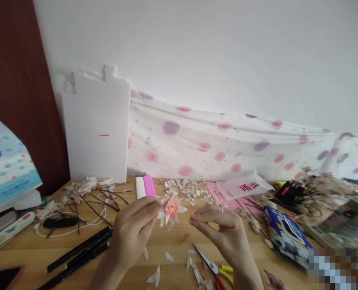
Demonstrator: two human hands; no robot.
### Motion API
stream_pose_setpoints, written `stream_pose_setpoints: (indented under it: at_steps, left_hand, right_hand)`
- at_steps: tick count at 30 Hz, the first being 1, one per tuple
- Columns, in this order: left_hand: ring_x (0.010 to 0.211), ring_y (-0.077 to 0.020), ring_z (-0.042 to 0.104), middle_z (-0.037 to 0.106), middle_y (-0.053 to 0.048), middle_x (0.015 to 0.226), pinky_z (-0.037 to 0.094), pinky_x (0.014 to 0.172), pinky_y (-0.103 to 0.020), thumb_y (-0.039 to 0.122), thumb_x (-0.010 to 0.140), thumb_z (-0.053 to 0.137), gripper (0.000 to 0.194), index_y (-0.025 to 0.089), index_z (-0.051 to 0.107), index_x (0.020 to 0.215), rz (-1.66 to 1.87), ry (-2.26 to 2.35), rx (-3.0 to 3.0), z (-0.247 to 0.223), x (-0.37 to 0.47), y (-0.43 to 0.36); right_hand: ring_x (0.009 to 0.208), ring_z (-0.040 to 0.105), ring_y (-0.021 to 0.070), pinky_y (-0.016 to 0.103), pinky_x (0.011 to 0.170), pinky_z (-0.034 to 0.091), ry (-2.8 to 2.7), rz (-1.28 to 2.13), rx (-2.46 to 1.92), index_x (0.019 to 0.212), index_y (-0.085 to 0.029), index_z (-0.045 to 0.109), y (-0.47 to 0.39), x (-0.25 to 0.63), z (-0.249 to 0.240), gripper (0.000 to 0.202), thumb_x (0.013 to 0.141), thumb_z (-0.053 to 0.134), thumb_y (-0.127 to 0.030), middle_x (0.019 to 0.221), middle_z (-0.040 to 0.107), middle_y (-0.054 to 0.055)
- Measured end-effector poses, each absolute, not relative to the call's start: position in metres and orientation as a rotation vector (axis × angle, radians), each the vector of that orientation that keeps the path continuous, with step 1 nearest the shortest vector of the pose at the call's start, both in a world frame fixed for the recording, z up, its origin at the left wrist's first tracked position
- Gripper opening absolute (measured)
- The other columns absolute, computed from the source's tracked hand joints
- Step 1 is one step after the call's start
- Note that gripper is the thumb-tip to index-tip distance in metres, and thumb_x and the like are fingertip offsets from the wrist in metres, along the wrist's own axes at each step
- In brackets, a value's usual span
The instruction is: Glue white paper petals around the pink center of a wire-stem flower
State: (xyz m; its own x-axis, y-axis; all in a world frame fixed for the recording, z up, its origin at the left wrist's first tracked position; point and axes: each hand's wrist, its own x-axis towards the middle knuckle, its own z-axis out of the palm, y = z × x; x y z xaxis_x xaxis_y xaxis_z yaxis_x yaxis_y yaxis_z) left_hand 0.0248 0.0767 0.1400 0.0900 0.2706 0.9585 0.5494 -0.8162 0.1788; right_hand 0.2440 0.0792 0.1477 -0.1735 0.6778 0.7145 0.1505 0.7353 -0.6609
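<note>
Between the fingers of my left hand (136, 223) is an artificial flower (171, 208) with pale, thin petals and a pink-and-yellow centre, its face turned towards me. My right hand (219, 225), wearing a ring, is just right of the flower and apart from it. Its thumb and fingertips are pinched together; whatever they may hold is too small or hidden to make out. Below the hands, scissors (207, 259) and a yellow-handled tool (226, 274) lie on the wooden table (172, 245). Loose pale petals (155, 276) are scattered around them.
A pile of petals (187, 189) lies behind the flower, beside white and pink rolls (148, 186). Finished-looking flowers on stems (90, 185) and black pens (79, 249) are at left. A blue packet (284, 233) is at right. A white foam board (97, 133) leans against the wall.
</note>
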Motion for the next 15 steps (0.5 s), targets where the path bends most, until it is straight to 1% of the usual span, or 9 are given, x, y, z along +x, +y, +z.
stream_pose_setpoints:
  at_steps: [2,5,10,15]
  left_hand:
    - [0.069,-0.0123,0.072,0.074,-0.003,0.077,0.055,0.065,-0.016,-0.004,0.088,0.053,0.028,0.017,0.07,0.085,-1.816,-0.867,-2.218,0.144,0.024,0.07]
    - [0.063,-0.0103,0.067,0.068,0.0,0.069,0.052,0.062,-0.015,-0.004,0.087,0.053,0.027,0.018,0.066,0.077,-1.84,-0.876,-2.265,0.15,0.022,0.062]
    - [0.063,-0.0088,0.066,0.067,0.003,0.069,0.05,0.062,-0.013,-0.003,0.088,0.053,0.027,0.019,0.063,0.077,-1.831,-0.816,-2.345,0.157,0.015,0.056]
    - [0.06,-0.0089,0.064,0.066,0.001,0.067,0.049,0.06,-0.014,-0.002,0.088,0.054,0.027,0.018,0.065,0.074,-1.826,-0.785,-2.407,0.161,0.011,0.052]
  right_hand:
    - [0.061,0.071,0.0149,0.023,0.058,0.057,-1.696,0.519,-0.674,0.07,-0.023,0.078,0.08,0.237,0.145,0.012,0.076,0.085,-0.015,0.067,0.077,0.001]
    - [0.059,0.068,0.0136,0.023,0.057,0.054,-1.677,0.486,-0.698,0.064,-0.02,0.07,0.078,0.227,0.144,0.02,0.077,0.085,-0.02,0.064,0.074,0.001]
    - [0.056,0.064,0.0127,0.024,0.055,0.052,-1.702,0.359,-0.712,0.067,-0.02,0.067,0.067,0.218,0.145,0.023,0.08,0.085,-0.028,0.062,0.071,0.0]
    - [0.058,0.067,0.0151,0.026,0.057,0.054,-1.725,0.271,-0.681,0.068,-0.02,0.067,0.052,0.218,0.153,0.025,0.081,0.085,-0.032,0.063,0.071,0.001]
